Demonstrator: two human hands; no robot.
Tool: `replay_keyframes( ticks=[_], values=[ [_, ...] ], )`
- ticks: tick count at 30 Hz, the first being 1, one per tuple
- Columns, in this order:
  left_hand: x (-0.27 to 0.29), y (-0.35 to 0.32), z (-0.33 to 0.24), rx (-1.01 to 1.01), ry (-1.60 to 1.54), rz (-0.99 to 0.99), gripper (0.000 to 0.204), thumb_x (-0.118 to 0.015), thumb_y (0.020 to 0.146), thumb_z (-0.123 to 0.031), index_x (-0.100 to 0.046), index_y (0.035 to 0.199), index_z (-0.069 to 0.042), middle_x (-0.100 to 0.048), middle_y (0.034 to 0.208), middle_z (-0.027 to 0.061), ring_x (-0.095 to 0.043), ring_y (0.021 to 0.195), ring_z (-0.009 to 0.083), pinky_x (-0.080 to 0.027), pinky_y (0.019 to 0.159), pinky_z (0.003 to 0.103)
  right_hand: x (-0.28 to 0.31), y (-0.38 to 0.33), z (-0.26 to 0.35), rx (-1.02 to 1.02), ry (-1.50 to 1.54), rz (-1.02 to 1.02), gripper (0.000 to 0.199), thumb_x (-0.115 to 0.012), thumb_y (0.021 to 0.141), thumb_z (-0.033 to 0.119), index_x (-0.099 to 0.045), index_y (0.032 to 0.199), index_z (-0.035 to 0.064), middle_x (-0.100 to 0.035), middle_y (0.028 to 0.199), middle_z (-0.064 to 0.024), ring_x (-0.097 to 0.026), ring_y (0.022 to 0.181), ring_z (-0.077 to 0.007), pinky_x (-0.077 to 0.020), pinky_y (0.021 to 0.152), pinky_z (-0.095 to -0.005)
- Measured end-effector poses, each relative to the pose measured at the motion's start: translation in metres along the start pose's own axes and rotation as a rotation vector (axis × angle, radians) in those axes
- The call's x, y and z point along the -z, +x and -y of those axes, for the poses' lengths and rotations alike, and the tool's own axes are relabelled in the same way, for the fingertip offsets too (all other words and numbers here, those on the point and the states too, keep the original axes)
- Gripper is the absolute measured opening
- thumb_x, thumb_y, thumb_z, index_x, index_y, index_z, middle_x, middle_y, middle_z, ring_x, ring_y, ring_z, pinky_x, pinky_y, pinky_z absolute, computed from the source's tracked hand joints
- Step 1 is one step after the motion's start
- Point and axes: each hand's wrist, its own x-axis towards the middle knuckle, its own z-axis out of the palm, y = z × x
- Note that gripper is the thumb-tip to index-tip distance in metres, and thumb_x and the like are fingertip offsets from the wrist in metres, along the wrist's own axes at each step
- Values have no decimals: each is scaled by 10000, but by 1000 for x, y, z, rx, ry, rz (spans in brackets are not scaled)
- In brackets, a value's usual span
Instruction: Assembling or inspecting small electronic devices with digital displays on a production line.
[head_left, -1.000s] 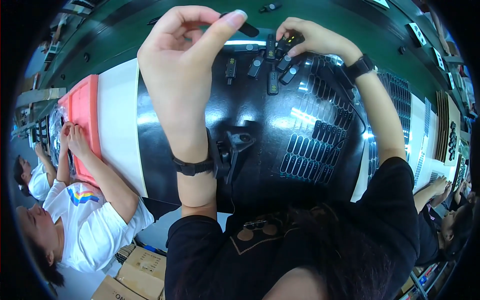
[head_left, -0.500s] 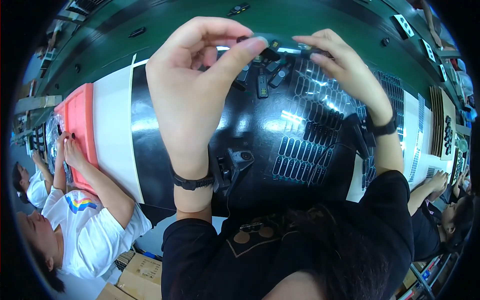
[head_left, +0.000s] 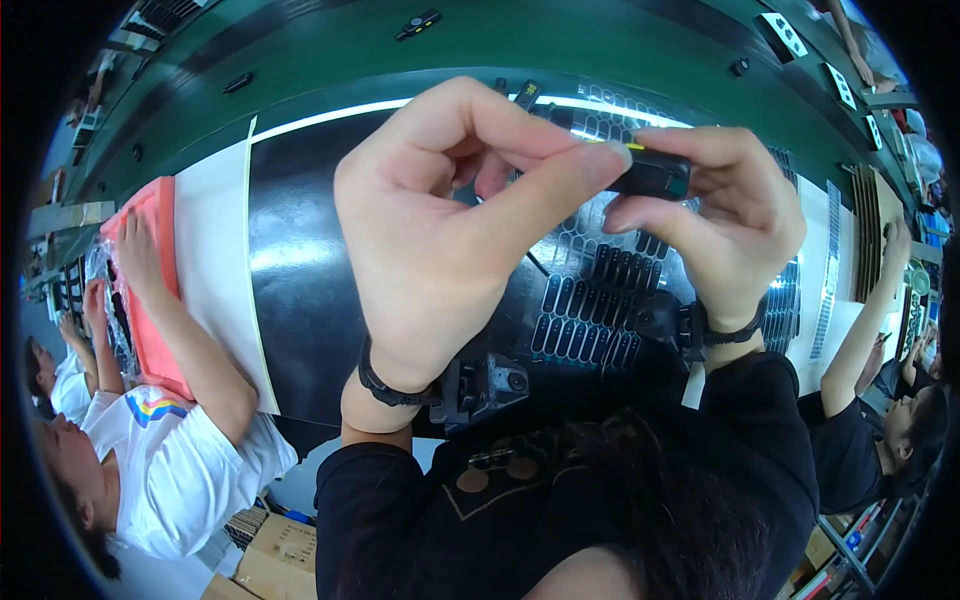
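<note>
Both my hands meet above the work surface at a small black handheld device with a yellow mark on its upper edge. The thumb and forefinger of my left hand pinch its left end. My right hand has its fingers closed about the other end, thumb below and forefinger above. Under them lies a clear sheet of black oval stickers on a black mat. Beyond my left hand, another small device shows a lit display. My palms hide most of the other devices.
A green belt runs along the far side, carrying scattered black devices. At left, a co-worker in a white shirt reaches over a pinkish-red tray. Another person sits at right near stacked cardboard sheets.
My hands have come together and nearer to me; the right moved in and now grips the device with the left. The co-worker's hand at left has moved up along the tray.
</note>
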Motion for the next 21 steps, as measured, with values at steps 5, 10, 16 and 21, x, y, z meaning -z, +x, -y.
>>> replay_keyframes(
  ticks=[5,10,16,21],
  values=[
    [-3,-2,3,-27,37,-1,110,-584,677,93,-515,721,19,-576,728,95,-554,665,122,-432,634,196,0,-2,4,-26,-1,-18,387,-717,580,-1,-510,899,-72,-575,789,-115,-594,691,-154,-481,630,-213],
    [-1,-2,7,-135,160,14,125,-595,665,99,-515,720,21,-571,718,91,-546,648,113,-419,612,177,-2,-2,4,-6,2,-16,400,-725,576,15,-510,902,-71,-573,801,-114,-588,698,-149,-477,640,-214],
    [-4,-1,6,-191,178,6,136,-608,656,97,-516,720,21,-561,696,81,-532,624,103,-406,589,165,-1,-2,3,115,-67,-30,415,-733,561,12,-513,904,-68,-573,826,-111,-577,737,-144,-472,664,-217],
    [-3,0,6,-215,239,-7,137,-615,658,89,-518,719,13,-550,687,61,-518,612,86,-387,561,155,-3,-1,3,149,-98,-37,424,-736,552,0,-514,906,-67,-576,836,-108,-572,755,-145,-470,667,-220]
  ],
)
